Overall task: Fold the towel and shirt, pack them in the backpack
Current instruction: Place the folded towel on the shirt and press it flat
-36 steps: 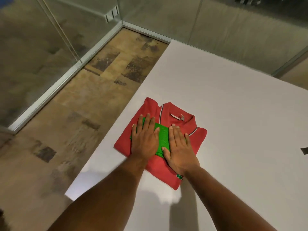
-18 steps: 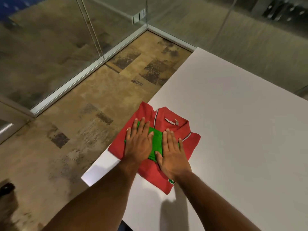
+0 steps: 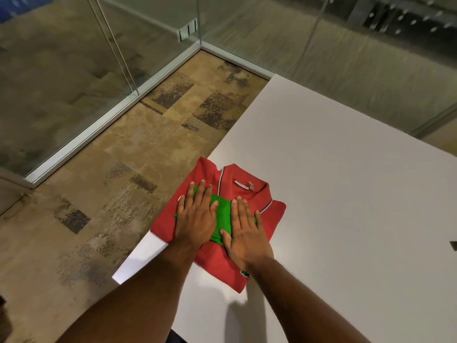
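A folded red polo shirt [image 3: 249, 191] lies at the left edge of the white table [image 3: 346, 194], its left corner hanging slightly over the edge. On top of it sits a small folded green towel [image 3: 222, 219], mostly covered by my hands. My left hand [image 3: 196, 216] presses flat on the towel's left side with straight fingers. My right hand [image 3: 246, 231] lies flat on the towel's right side, fingers straight and spread. No backpack is in view.
The table's left edge and near corner [image 3: 118, 278] drop off to patterned brown carpet [image 3: 123, 157]. Glass partition walls [image 3: 74, 70] with metal floor rails stand to the left and behind. A small dark object [image 3: 453, 245] shows at the right frame edge.
Both hands stay flat on the towel and shirt. The stack has slid toward the table's left edge, so the shirt's corner now overhangs it; the camera view has also shifted.
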The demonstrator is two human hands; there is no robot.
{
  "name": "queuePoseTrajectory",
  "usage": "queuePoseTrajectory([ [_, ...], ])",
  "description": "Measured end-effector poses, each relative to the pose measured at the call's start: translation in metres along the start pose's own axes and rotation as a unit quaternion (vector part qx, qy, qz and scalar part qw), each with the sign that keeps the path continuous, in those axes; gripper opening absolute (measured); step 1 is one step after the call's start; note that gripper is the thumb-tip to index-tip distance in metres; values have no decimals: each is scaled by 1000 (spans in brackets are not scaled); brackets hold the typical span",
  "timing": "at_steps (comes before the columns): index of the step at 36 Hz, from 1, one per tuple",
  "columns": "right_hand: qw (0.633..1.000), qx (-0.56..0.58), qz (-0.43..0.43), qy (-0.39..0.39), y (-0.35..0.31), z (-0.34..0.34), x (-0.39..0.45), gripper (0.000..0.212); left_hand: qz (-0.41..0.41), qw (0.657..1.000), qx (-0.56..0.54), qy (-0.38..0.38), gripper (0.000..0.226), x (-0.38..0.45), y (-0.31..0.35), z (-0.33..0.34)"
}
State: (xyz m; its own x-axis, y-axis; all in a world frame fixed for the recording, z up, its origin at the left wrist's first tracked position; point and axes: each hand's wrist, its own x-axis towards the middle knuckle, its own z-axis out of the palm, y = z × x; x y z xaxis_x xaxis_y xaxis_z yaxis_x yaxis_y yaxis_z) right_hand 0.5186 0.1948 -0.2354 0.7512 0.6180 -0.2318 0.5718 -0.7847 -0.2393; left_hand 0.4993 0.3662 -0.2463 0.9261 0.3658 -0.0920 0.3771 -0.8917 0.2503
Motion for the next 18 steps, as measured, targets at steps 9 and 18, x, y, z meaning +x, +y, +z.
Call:
queuePoseTrajectory([
  [9,1000,-15,18,-8,-1,-6,-2,77,-2,999,26,-20,68,2,8,-12],
  [18,998,-5,62,4,-1,-18,-21,76,103,993,57,-31,70,-7,15,-11],
])
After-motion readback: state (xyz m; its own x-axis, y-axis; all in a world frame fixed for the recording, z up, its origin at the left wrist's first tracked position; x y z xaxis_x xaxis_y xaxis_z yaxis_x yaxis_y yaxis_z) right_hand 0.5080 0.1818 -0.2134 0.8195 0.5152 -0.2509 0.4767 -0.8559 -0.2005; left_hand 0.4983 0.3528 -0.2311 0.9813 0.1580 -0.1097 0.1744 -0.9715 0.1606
